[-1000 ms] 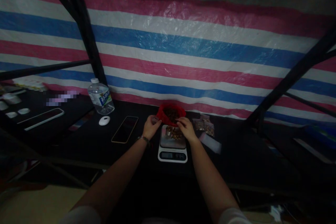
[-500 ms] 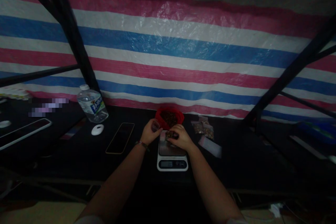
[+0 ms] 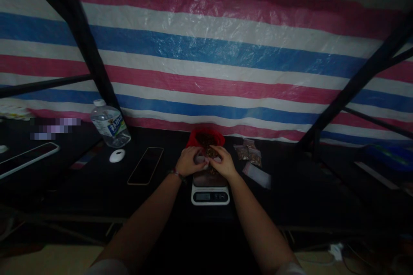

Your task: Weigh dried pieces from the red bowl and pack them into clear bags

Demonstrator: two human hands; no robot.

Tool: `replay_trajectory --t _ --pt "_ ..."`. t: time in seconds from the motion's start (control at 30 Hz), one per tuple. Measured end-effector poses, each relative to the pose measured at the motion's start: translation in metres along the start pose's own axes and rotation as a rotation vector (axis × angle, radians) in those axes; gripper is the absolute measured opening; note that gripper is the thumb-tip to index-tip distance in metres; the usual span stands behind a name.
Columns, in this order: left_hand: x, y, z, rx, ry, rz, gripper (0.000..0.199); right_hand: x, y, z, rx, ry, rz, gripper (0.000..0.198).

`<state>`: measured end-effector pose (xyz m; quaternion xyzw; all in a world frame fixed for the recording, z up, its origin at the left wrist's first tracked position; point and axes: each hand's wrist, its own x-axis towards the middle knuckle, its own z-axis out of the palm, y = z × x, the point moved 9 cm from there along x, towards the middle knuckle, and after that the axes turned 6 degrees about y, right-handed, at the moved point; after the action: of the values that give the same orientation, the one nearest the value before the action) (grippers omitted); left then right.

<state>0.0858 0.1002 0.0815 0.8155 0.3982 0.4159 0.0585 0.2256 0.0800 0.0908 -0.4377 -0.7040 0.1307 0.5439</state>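
Close together over a white kitchen scale (image 3: 210, 197), my left hand (image 3: 190, 161) and my right hand (image 3: 223, 164) nearly meet at the thumbs. Both are closed on a small clear plastic bag (image 3: 206, 160), whose film shows pale between the thumbs. Brown bits (image 3: 211, 152) show beside my right fingers, and more lie lower, above the scale plate; whether these are inside the bag is too dim to tell. Just behind the hands stands a red bag (image 3: 192, 139), open at the top, with brown pieces inside. My fingers hide part of the scale plate.
Several filled small bags (image 3: 248, 154) lie right of the scale, with a stack of flat clear bags (image 3: 257, 175) nearer. To the left are a phone (image 3: 146, 166), a white mouse-like object (image 3: 117, 155) and a plastic bottle (image 3: 111, 125). A striped sheet (image 3: 206, 60) hangs behind the black table.
My left hand has moved right and my right hand slightly up, so their thumbs come together at the bag. The brown bits now sit closer to the red bag. The view has shifted slightly.
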Motion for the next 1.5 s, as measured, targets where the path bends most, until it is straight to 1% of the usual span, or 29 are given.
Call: replay_trajectory --t 0.1,0.17,0.27,0.37,0.5,0.63,0.7,0.8,0.87,0.93,1.0,1.07,1.17,1.3,1.33,1.4,1.5 --pt "-0.002 0.001 -0.002 0.007 0.004 -0.013 0.05 -0.003 0.011 0.003 0.055 0.017 0.103 0.05" --pt "-0.003 0.0 -0.003 0.021 0.009 -0.034 0.05 -0.005 0.015 0.004 0.067 0.023 0.146 0.044" --pt "-0.005 -0.001 -0.005 0.043 0.014 -0.048 0.049 -0.005 0.01 0.001 0.042 0.032 0.105 0.035" --pt "-0.006 0.002 -0.005 0.045 0.002 -0.029 0.05 -0.004 0.003 -0.003 0.019 0.044 0.053 0.034" --pt "-0.007 0.002 -0.004 0.04 -0.001 -0.022 0.051 -0.003 -0.004 0.002 -0.012 -0.029 0.005 0.034" --pt "-0.007 -0.001 0.001 0.019 -0.009 -0.029 0.049 -0.003 -0.014 0.011 -0.005 -0.108 -0.09 0.031" --pt "-0.006 -0.003 0.002 -0.002 0.004 -0.03 0.049 -0.003 -0.016 0.015 0.008 -0.132 -0.115 0.032" --pt "-0.005 -0.005 0.003 -0.024 0.03 -0.039 0.048 -0.004 -0.012 0.02 0.007 -0.133 -0.081 0.042" --pt "-0.004 -0.006 0.004 -0.034 0.03 -0.05 0.043 -0.003 -0.008 0.021 0.01 -0.117 -0.041 0.049" --pt "-0.004 -0.007 0.004 -0.04 0.033 -0.064 0.038 -0.003 -0.005 0.02 0.026 -0.104 -0.014 0.052" --pt "-0.004 -0.008 0.002 -0.049 0.044 -0.086 0.038 -0.003 -0.004 0.02 0.035 -0.101 -0.003 0.054" --pt "-0.005 -0.01 0.001 -0.063 0.048 -0.112 0.04 -0.003 -0.004 0.019 0.031 -0.107 -0.005 0.052" --pt "-0.005 -0.01 0.003 -0.091 0.011 -0.125 0.039 -0.005 -0.008 0.02 -0.005 -0.144 -0.039 0.051" --pt "-0.007 -0.009 0.003 -0.125 -0.003 -0.122 0.035 -0.007 -0.013 0.019 -0.077 -0.187 -0.093 0.057" --pt "-0.007 -0.01 0.002 -0.137 0.005 -0.129 0.033 -0.006 -0.012 0.015 -0.089 -0.172 -0.093 0.06" --pt "-0.008 -0.013 0.001 -0.17 0.018 -0.155 0.032 -0.003 -0.004 0.003 -0.113 -0.095 -0.073 0.063" --pt "-0.011 -0.019 0.0 -0.231 0.032 -0.216 0.033 0.002 0.019 -0.026 -0.184 0.079 -0.013 0.052"
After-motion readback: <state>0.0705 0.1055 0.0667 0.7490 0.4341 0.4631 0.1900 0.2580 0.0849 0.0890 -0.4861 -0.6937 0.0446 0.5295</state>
